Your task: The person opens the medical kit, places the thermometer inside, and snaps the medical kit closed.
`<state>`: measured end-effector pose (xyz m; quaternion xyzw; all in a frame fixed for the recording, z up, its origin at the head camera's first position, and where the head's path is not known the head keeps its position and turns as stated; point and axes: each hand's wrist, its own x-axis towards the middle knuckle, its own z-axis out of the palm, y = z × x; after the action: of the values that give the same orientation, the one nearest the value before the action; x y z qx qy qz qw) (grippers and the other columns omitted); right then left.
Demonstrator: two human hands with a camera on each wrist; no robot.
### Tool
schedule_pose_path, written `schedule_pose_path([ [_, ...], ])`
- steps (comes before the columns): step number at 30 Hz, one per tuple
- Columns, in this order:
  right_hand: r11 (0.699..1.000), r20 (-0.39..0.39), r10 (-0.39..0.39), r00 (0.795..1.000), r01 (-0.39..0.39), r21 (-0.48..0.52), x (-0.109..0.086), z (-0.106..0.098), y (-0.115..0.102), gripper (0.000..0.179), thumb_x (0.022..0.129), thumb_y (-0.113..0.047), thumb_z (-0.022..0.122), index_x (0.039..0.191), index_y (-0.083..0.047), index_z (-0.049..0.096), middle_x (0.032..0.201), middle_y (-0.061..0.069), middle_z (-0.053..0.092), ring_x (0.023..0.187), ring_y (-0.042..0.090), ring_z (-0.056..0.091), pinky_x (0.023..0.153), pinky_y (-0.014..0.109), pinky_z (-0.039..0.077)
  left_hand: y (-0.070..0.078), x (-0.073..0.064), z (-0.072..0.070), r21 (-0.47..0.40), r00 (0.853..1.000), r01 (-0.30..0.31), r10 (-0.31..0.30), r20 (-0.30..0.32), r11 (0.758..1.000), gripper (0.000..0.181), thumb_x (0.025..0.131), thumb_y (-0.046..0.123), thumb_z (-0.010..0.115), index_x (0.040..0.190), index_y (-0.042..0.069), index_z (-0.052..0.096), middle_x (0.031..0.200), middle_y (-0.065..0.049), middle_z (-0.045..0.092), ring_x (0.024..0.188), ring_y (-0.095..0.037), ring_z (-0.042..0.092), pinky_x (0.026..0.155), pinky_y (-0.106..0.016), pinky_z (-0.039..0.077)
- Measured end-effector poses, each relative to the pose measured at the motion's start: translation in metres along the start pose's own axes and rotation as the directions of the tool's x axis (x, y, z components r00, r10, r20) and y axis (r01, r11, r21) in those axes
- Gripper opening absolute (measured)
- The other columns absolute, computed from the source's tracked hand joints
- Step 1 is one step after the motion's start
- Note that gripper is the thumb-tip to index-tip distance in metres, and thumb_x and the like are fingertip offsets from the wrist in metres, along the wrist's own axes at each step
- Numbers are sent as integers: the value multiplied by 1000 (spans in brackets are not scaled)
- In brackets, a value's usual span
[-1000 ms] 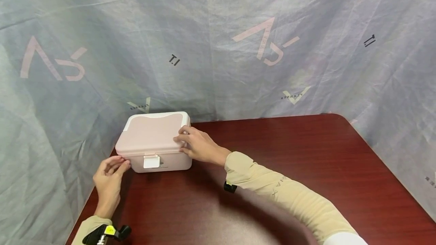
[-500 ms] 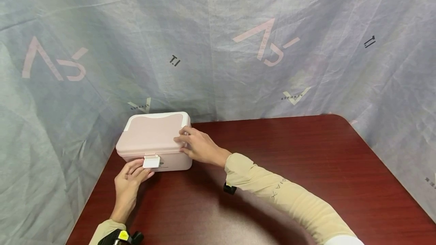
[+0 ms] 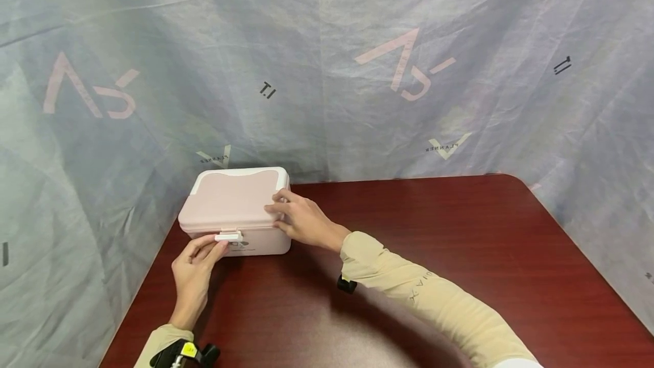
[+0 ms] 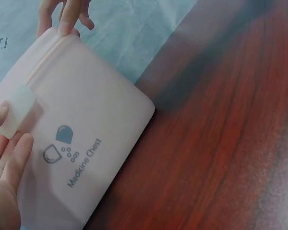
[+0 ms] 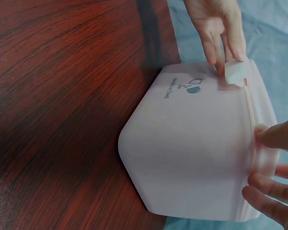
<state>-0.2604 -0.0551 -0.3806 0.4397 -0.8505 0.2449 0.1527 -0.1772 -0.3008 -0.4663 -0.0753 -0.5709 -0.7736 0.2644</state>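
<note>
A pink and white medicine chest (image 3: pixel 235 200) stands closed on the table, with printed lettering on its front. My left hand (image 3: pixel 194 274) pinches the white front latch (image 3: pixel 228 237) between thumb and fingers. The latch (image 4: pixel 20 111) is tilted outward from the front face in the left wrist view. At the lid's front right corner, my right hand (image 3: pixel 306 219) holds the chest, its thumb and bent fingers spread about the corner. The right wrist view has this thumb and several fingers (image 5: pixel 271 194) touching around the lid seam.
The dark red wooden table (image 3: pixel 419 231) extends to the right of the chest. Behind and beside it hangs a grey printed cloth (image 3: pixel 327 72). Small black wrist devices (image 3: pixel 347 284) sit by both sleeves.
My left hand has moved right from the chest's left front corner to the latch and swung its lower edge outward and up. My right hand has stayed at the lid's corner.
</note>
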Motion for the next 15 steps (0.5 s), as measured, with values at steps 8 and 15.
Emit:
schedule_pose_path([
  [8,1000,-17,-10,1000,10,8,-1,1,0,32,83,-17,74,115,-14,70,115,6,58,84,9,60,71,27,51,13,3,15,60,995,57,-51,-90,997,33,76,-18,68,105,-25,53,89,-18,64,72,-26,69,66,-39,55],
  [15,1000,-11,2,1000,-2,4,-2,2,0,33,83,-18,74,116,-15,70,116,5,57,83,9,60,71,27,51,12,4,16,68,996,17,-11,-84,998,32,76,-15,69,104,-23,55,86,-18,64,66,-27,67,60,-38,55],
])
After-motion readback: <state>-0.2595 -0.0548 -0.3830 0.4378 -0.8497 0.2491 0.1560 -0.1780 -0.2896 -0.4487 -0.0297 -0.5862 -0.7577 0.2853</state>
